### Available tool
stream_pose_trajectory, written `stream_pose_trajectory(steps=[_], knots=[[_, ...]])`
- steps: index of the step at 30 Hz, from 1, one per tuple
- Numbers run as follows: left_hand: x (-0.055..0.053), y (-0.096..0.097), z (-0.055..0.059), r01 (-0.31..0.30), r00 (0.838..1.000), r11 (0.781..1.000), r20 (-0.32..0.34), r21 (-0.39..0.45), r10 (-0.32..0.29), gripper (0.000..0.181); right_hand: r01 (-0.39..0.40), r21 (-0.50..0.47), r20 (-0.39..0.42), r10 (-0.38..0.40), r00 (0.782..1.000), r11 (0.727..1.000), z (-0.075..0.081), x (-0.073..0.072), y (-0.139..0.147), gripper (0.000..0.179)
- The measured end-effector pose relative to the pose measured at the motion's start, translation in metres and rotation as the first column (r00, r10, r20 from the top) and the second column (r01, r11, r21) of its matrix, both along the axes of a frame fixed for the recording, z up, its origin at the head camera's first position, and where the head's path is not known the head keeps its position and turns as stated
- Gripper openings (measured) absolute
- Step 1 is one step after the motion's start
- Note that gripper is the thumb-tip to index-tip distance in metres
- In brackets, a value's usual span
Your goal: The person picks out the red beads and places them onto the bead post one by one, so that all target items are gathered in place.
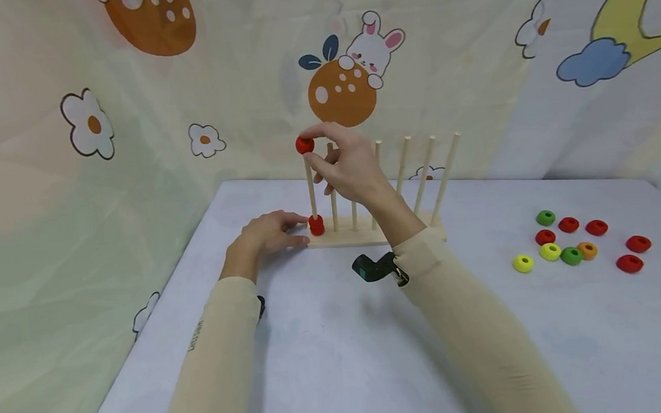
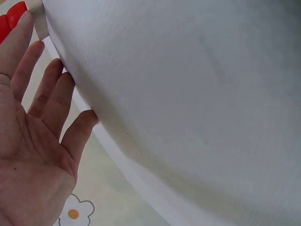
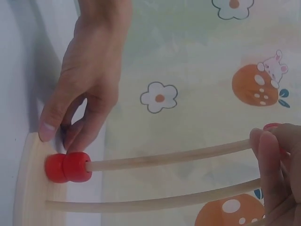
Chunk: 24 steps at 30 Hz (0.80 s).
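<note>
At the top of the leftmost peg, a pinched red bead

Your right grip pinches it; your left grip, fingers loosely spread, touches the end of the wooden base. Released off-centre, it could tumble off.

Loose beads lie right of the pegged rack.

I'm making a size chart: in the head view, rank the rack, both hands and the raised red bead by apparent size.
1. Rack
2. Left hand and right hand: alike, so unranked
3. Raised red bead
</note>
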<state>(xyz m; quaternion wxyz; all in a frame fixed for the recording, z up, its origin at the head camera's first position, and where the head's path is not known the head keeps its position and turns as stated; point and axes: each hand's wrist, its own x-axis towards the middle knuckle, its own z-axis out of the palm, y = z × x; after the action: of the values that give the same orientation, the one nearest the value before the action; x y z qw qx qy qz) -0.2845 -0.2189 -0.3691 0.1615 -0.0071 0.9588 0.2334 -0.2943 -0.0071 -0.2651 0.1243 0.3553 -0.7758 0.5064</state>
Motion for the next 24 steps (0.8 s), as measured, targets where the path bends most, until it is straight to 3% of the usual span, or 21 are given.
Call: stream_pose_trajectory(steps=[4,12,24], knots=[[0.001,0.001,0.001,0.009,1.000,1.000,0.001,0.000,-0.009,0.059,-0.015,0.024,-0.012,0.015,1.000,1.000,0.000,0.001,0.000,0.039],[0.000,-0.002,0.001,0.053,0.998,0.998,-0.031,-0.044,-0.055,0.059,-0.120,0.042,-0.143,0.125,0.982,0.992,-0.002,0.008,0.006,0.033],[0.003,-0.002,0.005,0.059,0.998,0.997,-0.029,-0.039,-0.060,0.064,-0.205,0.024,-0.147,0.206,0.967,0.979,-0.008,0.020,0.024,0.031]])
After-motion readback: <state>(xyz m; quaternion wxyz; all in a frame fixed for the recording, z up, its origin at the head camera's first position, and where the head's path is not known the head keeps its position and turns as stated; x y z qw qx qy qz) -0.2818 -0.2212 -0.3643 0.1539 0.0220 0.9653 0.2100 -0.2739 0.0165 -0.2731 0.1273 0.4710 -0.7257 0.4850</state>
